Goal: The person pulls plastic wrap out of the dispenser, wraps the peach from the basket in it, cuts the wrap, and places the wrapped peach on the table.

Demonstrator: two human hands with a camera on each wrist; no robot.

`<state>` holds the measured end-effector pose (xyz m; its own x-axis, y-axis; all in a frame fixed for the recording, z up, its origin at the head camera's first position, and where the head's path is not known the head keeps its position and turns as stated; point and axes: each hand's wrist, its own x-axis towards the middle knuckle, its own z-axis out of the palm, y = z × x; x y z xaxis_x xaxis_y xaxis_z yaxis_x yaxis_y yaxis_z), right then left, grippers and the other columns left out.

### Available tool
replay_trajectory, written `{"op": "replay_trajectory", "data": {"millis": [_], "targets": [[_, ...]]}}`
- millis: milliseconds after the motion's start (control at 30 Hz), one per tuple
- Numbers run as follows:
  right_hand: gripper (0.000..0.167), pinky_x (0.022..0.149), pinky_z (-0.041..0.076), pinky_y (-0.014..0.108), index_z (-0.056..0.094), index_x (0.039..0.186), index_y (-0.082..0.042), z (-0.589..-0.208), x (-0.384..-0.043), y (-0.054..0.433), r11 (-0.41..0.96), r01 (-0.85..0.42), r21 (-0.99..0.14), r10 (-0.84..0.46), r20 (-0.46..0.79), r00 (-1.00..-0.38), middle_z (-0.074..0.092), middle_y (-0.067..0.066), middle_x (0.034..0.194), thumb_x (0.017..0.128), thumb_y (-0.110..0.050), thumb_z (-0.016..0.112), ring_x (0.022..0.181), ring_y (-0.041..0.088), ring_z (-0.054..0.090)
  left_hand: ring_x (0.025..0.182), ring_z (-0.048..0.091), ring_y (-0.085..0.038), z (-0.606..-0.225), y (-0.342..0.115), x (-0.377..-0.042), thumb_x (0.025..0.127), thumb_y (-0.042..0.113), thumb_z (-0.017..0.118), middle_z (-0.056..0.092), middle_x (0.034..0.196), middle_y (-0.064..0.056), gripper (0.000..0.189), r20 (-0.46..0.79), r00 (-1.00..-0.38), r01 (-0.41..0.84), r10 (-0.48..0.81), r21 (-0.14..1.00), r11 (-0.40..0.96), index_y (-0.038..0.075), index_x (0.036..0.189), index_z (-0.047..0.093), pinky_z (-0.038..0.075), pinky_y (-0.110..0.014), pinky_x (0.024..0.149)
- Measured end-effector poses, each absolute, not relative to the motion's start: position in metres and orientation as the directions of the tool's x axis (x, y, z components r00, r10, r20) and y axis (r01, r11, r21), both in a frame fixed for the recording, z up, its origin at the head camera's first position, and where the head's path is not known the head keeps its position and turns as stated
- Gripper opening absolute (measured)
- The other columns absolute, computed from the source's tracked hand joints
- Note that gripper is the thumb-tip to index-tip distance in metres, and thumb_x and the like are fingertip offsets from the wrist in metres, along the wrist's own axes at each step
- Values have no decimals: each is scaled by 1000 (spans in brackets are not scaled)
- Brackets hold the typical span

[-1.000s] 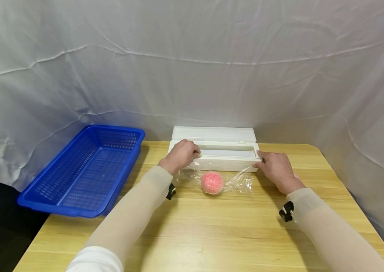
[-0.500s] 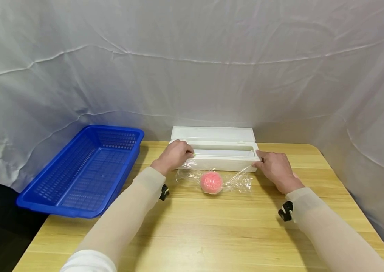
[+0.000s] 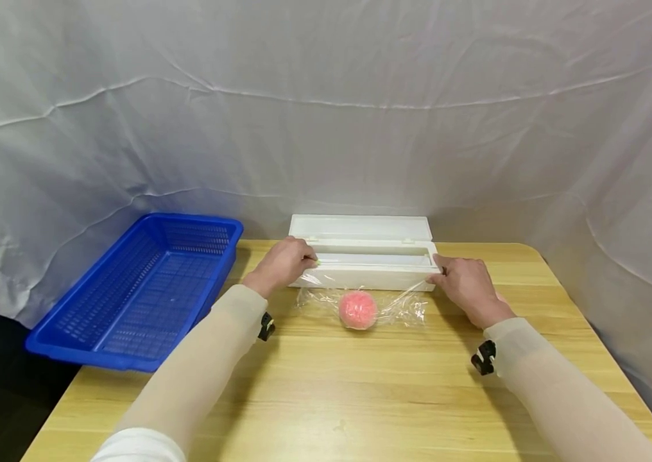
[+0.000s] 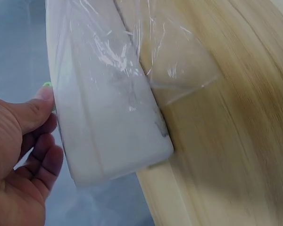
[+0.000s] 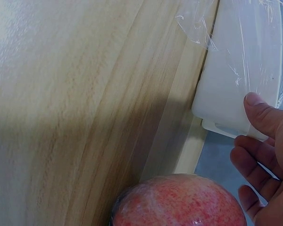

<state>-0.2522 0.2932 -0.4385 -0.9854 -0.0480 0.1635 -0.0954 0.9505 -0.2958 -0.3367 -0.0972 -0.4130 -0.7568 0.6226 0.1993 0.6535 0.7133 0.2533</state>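
A white cling film box [image 3: 369,280] stands at the table's back with its lid [image 3: 360,227] raised and a roll inside. At its left end my left hand [image 3: 282,263] pinches a small green slide cutter [image 4: 47,84] on the front rim, mostly hidden by thumb and fingers. My right hand [image 3: 467,282] grips the right end, thumb [image 5: 262,113] on the front face over the film, fingers behind. Clear film [image 4: 174,70] drapes down the front onto the table. In front of the box, a round pink ball-like thing [image 3: 357,310] lies in the film.
A blue plastic basket [image 3: 129,356] stands at the left of the wooden table [image 3: 360,398]. Another round, mottled red thing in film [image 5: 179,202] sits by my right wrist, mostly hidden in the head view. A grey cloth [image 3: 360,147] hangs behind the table.
My left hand has slid leftward along the box's front rim with the slide cutter, from over the box toward its left end. My right hand keeps its grip in place.
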Motion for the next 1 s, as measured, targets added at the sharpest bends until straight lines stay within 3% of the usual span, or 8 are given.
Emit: {"op": "replay_trajectory", "data": {"millis": [100,333,633,867,1000], "targets": [[60,101,47,59,57,147,-1,-438,-253,291,950,-101,-297,-54,162,-985,76,24,98,98,-31,75,95,38,69,102,72,-24,-413,-105,-336,100,17,74,80,105,-5,13,219,-744,668,631,253,700,9,107,83,54,-40,102],[59,106,44,61,56,148,-2,-436,-254,289,949,-97,-299,-54,147,-988,72,29,119,100,-31,73,112,45,69,102,70,-28,-413,-125,-335,98,15,76,80,102,-7,13,258,-749,663,611,264,701,7,104,83,56,-41,98],[60,108,43,61,55,149,-2,-437,-257,290,947,-97,-306,-55,144,-988,73,28,116,100,-31,74,109,45,70,99,69,-30,-415,-144,-333,96,12,78,79,102,-7,10,294,-756,647,584,204,735,6,103,84,56,-42,95],[62,107,43,61,54,149,-1,-437,-259,290,947,-106,-303,-66,140,-988,75,25,115,100,-32,74,102,40,69,100,72,-29,-415,-150,-334,96,13,78,81,104,-6,12,296,-775,621,558,196,759,8,105,84,53,-45,102],[62,111,41,62,52,151,-1,-435,-259,291,941,-91,-325,-59,108,-992,69,28,128,102,-34,71,113,43,68,107,72,-31,-412,-147,-332,98,12,75,80,111,-9,18,253,-822,562,511,209,800,8,114,82,51,-48,107]]}}
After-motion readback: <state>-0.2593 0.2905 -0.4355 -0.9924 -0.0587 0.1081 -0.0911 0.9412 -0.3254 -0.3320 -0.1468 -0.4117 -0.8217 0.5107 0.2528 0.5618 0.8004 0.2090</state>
